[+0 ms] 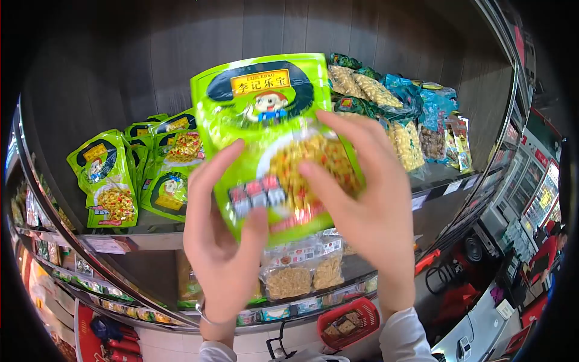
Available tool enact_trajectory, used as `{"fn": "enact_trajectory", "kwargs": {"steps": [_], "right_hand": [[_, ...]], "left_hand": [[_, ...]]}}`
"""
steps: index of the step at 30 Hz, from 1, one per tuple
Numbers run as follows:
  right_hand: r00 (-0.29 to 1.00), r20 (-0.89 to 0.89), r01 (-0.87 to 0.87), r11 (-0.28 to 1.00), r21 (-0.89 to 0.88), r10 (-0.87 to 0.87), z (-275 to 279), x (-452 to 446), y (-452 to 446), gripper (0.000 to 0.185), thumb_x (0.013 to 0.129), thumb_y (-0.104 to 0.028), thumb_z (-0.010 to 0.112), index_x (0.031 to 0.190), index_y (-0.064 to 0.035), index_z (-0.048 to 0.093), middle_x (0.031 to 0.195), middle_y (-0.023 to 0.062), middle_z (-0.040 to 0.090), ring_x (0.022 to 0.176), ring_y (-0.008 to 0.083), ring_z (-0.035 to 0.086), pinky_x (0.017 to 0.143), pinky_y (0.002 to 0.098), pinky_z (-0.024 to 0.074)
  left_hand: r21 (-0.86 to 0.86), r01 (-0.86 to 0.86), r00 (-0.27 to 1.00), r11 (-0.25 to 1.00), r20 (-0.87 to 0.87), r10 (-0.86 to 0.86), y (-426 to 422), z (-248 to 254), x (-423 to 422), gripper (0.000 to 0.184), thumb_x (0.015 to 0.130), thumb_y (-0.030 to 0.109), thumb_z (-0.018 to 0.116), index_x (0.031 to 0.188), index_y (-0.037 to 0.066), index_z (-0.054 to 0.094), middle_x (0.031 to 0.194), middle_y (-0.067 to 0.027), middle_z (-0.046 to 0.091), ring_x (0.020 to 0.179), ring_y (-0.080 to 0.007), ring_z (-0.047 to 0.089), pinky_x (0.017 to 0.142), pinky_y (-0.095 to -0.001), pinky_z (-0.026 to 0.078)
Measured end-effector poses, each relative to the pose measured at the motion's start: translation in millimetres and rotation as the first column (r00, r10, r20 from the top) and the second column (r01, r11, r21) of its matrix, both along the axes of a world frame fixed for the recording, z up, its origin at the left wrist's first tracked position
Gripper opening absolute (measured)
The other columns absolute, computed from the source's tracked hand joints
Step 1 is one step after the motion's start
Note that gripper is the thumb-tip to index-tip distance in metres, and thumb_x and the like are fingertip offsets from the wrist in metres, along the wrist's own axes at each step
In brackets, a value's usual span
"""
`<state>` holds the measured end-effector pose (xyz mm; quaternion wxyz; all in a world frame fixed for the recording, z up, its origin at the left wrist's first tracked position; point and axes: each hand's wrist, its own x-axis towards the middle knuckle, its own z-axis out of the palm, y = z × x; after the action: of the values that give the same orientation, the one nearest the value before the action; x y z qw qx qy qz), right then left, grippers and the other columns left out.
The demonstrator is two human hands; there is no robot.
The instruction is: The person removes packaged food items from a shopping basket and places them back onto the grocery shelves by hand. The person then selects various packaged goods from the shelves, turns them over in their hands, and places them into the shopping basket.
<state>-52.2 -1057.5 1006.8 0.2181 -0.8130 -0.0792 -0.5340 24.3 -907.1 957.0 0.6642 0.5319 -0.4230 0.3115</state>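
A green food pouch [265, 145], printed with a cartoon figure and a bowl of diced food, is held up in front of the shelf. My left hand [223, 247] grips its lower left side, thumb on the front, with some motion blur. On the right side, my right hand [368, 187] clasps the same pouch, its thumb pressed over the printed bowl. Behind my left hand, matching green pouches [111, 181] lie stacked and leaning on the shelf. Farther right, beyond my right hand, are clear bags of pale nuts or beans [377, 90].
The dark shelf board [157, 238] has a curved front edge with price labels. Below it hang clear bags of brown food [289, 280]. A red basket [350, 323] with packets inside stands on the floor. At far right, a person in red [546, 256] is near a counter [476, 326].
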Motion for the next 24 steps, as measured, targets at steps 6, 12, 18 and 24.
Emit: {"fn": "enact_trajectory", "kwargs": {"steps": [6, 12, 18, 24], "right_hand": [[0.997, -0.026, -0.070, 0.975, 0.212, 0.077, -80.2, -82.4, 53.8, 0.055, 0.075, -0.003, 0.082, 0.127, -0.0056, 0.065, 0.118, 0.0151, 0.059, 0.107, 0.0347, 0.060, 0.092, 0.0403, 0.0491], [0.922, 0.332, -0.388, 0.490, 0.781, 0.201, -157.9, -92.6, 91.8, 0.071, 0.081, -0.004, 0.074, 0.142, 0.0025, 0.038, 0.126, 0.0185, 0.056, 0.110, 0.0224, 0.057, 0.094, 0.0374, 0.0489], [0.730, 0.617, -0.635, -0.043, 0.772, 0.294, -184.1, -87.9, 137.1, 0.066, 0.088, -0.019, 0.070, 0.143, -0.0023, 0.038, 0.130, 0.0152, 0.056, 0.113, 0.0266, 0.058, 0.093, 0.0394, 0.0510], [0.835, 0.537, -0.451, 0.713, 0.537, 0.123, -172.0, -55.9, 135.9, 0.050, 0.085, -0.013, 0.073, 0.131, -0.0029, 0.057, 0.136, 0.0178, 0.055, 0.122, 0.0343, 0.055, 0.103, 0.0434, 0.0424]], "left_hand": [[-0.107, 0.081, 0.980, 0.991, -0.171, -0.099, 31.7, -48.1, -70.5, 0.070, 0.083, 0.000, 0.062, 0.146, -0.013, 0.035, 0.146, -0.0211, 0.046, 0.131, -0.0281, 0.050, 0.109, -0.0390, 0.039], [0.056, 0.259, 0.907, 0.964, -0.359, -0.223, 63.4, -52.4, -96.6, 0.070, 0.088, 0.008, 0.066, 0.149, -0.010, 0.034, 0.154, -0.0245, 0.039, 0.141, -0.0290, 0.040, 0.115, -0.0369, 0.030], [-0.071, 0.158, 0.926, 0.985, -0.336, -0.173, 56.2, -78.5, -96.5, 0.073, 0.084, 0.015, 0.066, 0.146, -0.011, 0.036, 0.148, -0.0218, 0.042, 0.133, -0.0295, 0.046, 0.110, -0.0394, 0.037], [0.254, -0.200, 0.978, 0.946, -0.014, 0.210, 65.2, -81.4, -82.6, 0.062, 0.100, 0.040, 0.042, 0.146, -0.001, 0.043, 0.156, -0.0267, 0.030, 0.141, -0.0371, 0.036, 0.115, -0.0441, 0.028]]}}
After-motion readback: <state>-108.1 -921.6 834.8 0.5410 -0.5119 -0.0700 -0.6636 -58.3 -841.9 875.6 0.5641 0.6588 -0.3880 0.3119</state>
